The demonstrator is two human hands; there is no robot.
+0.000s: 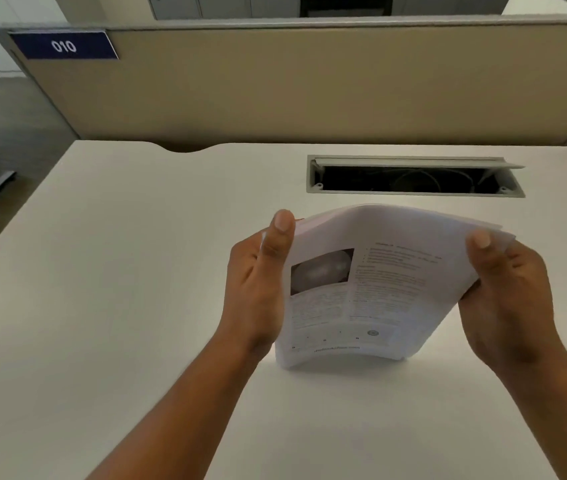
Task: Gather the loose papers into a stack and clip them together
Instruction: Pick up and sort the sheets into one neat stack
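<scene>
A stack of white printed papers [372, 289] stands upright on its bottom edge on the white desk [119, 271], bowed toward me. The top sheet shows a dark photo and blurred text. My left hand [258, 289] grips the stack's left edge, thumb on the front. My right hand [507, 292] grips the right edge, thumb on top near the upper corner. No clip is in view.
An open cable tray slot [413, 176] is set into the desk just behind the papers. A beige partition [309, 88] with a blue "010" label [64, 46] stands along the desk's far edge. The desk's left edge drops to the floor.
</scene>
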